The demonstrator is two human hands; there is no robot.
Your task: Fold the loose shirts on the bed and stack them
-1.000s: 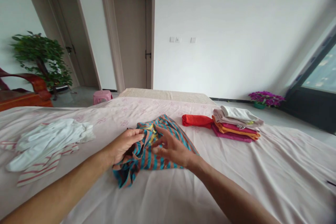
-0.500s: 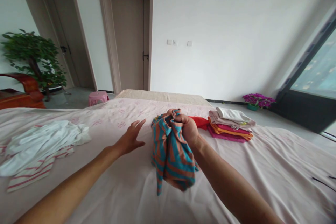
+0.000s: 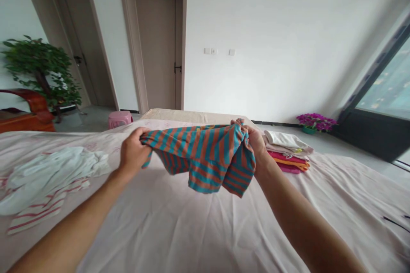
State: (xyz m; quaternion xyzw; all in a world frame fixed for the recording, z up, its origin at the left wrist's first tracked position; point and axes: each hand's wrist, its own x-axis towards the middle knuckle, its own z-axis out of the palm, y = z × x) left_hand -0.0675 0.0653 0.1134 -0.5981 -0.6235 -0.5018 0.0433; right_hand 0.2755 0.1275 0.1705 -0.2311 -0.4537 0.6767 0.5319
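Note:
A small garment with teal and orange stripes (image 3: 205, 153) hangs stretched in the air above the pink bed sheet (image 3: 192, 230). My left hand (image 3: 133, 153) is closed on its left end. My right hand (image 3: 256, 145) is closed on its bunched right end. The cloth sags between the two hands, clear of the bed.
A loose heap of white and red-striped clothes (image 3: 48, 179) lies at the left of the bed. A stack of folded clothes (image 3: 288, 149) sits at the right, behind my right hand. Beyond the bed are a pink stool (image 3: 119, 118), a potted plant (image 3: 38, 68) and doors.
My right hand lifted the striped garment off the bed. My left hand, open half a second ago, has taken its other end, and the cloth is now spread between both hands.

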